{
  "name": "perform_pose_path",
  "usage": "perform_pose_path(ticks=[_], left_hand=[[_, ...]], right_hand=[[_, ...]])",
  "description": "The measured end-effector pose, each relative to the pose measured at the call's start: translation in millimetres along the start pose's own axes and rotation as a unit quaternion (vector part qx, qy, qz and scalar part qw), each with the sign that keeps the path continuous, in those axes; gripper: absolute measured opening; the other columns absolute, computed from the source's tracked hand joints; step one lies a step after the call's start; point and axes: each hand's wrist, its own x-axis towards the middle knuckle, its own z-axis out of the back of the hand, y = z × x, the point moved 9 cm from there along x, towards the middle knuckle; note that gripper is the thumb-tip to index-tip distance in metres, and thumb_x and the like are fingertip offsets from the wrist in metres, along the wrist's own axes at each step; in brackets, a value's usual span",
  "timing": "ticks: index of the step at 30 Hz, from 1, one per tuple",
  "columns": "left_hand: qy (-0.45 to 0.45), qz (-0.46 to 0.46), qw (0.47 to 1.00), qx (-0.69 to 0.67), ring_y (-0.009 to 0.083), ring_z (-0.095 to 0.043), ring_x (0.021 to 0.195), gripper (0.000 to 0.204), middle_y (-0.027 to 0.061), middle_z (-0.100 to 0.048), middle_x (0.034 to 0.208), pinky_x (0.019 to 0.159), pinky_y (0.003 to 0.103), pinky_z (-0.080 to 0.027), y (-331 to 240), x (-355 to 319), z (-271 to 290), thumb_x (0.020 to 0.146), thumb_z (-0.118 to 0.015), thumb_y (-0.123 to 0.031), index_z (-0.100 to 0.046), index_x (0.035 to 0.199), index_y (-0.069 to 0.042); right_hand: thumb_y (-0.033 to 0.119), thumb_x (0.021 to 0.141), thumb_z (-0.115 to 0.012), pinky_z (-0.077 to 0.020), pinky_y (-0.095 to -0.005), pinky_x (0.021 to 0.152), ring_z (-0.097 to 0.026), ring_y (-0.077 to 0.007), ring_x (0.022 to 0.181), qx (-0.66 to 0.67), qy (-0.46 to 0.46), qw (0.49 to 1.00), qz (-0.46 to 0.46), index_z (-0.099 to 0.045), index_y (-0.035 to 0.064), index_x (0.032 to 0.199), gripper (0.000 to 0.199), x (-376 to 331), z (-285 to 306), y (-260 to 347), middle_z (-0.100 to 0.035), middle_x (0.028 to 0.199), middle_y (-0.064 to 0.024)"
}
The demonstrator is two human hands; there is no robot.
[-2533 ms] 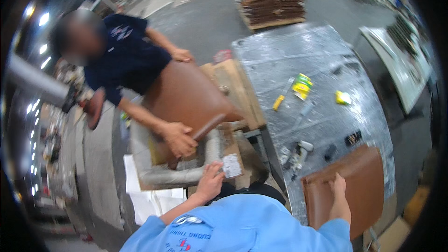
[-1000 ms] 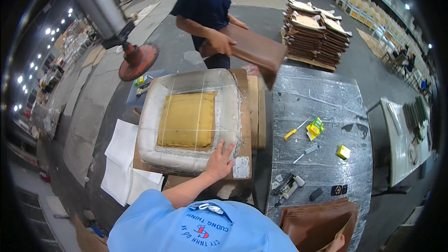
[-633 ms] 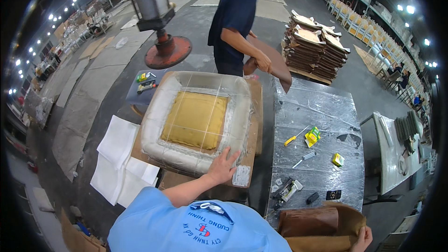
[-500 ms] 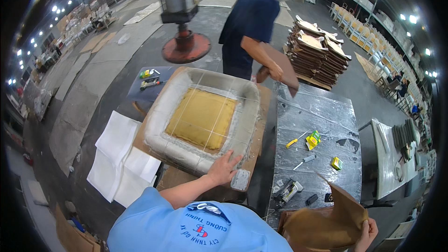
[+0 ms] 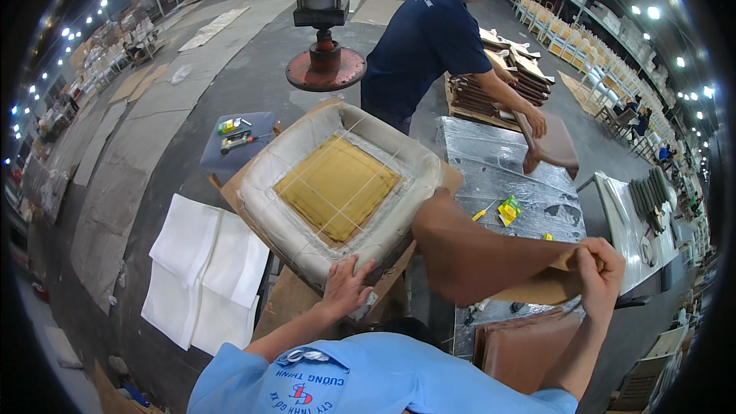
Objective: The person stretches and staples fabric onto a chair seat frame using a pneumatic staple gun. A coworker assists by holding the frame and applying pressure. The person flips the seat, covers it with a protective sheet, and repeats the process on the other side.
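Brown cover (image 5: 487, 254) hangs pinched in the right hand (image 5: 600, 274); the left hand (image 5: 345, 290), loosely spread, rests at the near corner of a padded frame (image 5: 259, 178).

The plastic-wrapped table (image 5: 479, 153) bore a yellow-handled screwdriver (image 5: 481, 215) and a yellow-green packet (image 5: 509, 211) toward its middle, a small yellow box (image 5: 547, 237), largely hidden, nearer its right edge, and a stack of brown covers (image 5: 529, 341) at its near end. On a blue-topped stool (image 5: 217, 159), a green-and-yellow box (image 5: 229, 126) lay by the far edge, with a metal-headed tool (image 5: 236, 142) nearer the middle. A brown board (image 5: 452, 178) carried a pale padded frame (image 5: 284, 234) that left its right corner bare.
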Motion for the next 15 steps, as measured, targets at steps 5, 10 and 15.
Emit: perform_pose_path(ticks=[5, 10, 15], left_hand=[[-0.053, 0.03, 0.998, 0.012, 0.04, -0.045, 0.14, 0.087, 0.0199, -0.048, 0.15, 0.118, 0.056, -0.031, 18, -16, 16, 0.082, -0.086, -0.039, -0.047, 0.158, -0.021], [-0.125, 0.037, 0.991, 0.035, 0.0431, -0.044, 0.139, 0.092, 0.021, -0.046, 0.15, 0.121, 0.058, -0.029, 21, -24, 25, 0.08, -0.087, -0.038, -0.045, 0.16, -0.019], [-0.152, 0.014, 0.987, -0.044, 0.0466, -0.04, 0.144, 0.101, 0.0218, -0.042, 0.154, 0.121, 0.061, -0.029, 0, -22, 21, 0.079, -0.088, -0.034, -0.036, 0.164, -0.019]], right_hand=[[0.001, 0.092, -0.066, -0.0416, -0.0244, 0.06, -0.057, -0.0054, 0.066, 0.03, 0.063, 0.997, 0.025, -0.072, -0.0054, 0.092, 0.008, 26, -43, 35, -0.067, 0.074, -0.0024], [0.001, 0.092, -0.067, -0.0429, -0.0246, 0.06, -0.058, -0.0054, 0.066, 0.059, 0.11, 0.991, 0.045, -0.073, -0.0064, 0.093, 0.009, 45, -71, 58, -0.069, 0.076, -0.0031], [0.002, 0.095, -0.068, -0.0454, -0.0243, 0.062, -0.06, -0.0055, 0.068, 0.114, 0.148, 0.982, 0.012, -0.074, -0.0059, 0.096, 0.01, 44, -89, 72, -0.07, 0.077, -0.002]])
